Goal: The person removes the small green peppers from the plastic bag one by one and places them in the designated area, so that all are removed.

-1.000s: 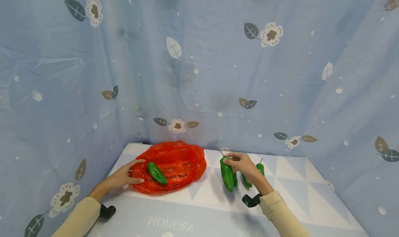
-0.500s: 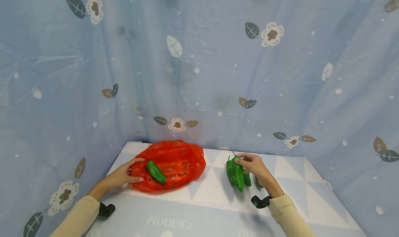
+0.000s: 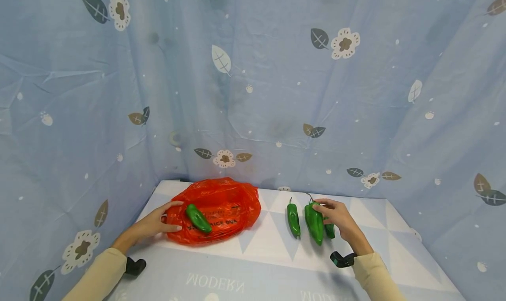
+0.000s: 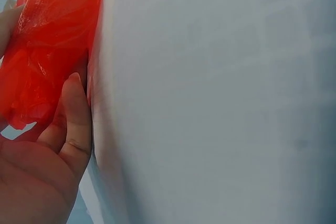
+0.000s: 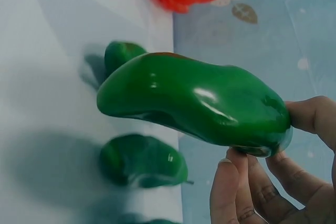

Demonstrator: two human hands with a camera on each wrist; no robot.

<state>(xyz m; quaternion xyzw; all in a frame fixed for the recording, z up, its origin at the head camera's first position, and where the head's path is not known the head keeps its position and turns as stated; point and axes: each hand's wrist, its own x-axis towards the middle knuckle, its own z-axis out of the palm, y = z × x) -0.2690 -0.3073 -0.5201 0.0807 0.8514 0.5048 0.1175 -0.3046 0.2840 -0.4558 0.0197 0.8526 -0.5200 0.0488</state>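
Observation:
My right hand (image 3: 336,215) pinches a large green pepper (image 3: 314,224) near its stem end, with the tip hanging down over the table. In the right wrist view the held pepper (image 5: 194,100) lies across the picture, thumb on one side and fingers on the other. A slimmer green pepper (image 3: 293,220) lies to its left, and another pepper (image 3: 330,230) is partly hidden behind the hand. My left hand (image 3: 152,222) holds the left side of a red plastic bag (image 3: 249,208), whose mouth faces up. Inside that bag rests one green pepper (image 3: 199,219).
The patterned table (image 3: 253,252) has printed triangles and lettering. A blue flowered curtain (image 3: 269,94) closes off the back and both sides. At the bottom of the right wrist view, a further pepper (image 5: 142,219) is cut off by the edge.
My right hand has moved right with the large pepper, passing over the others and uncovering the slim one at left. My left hand and the bag have stayed put.

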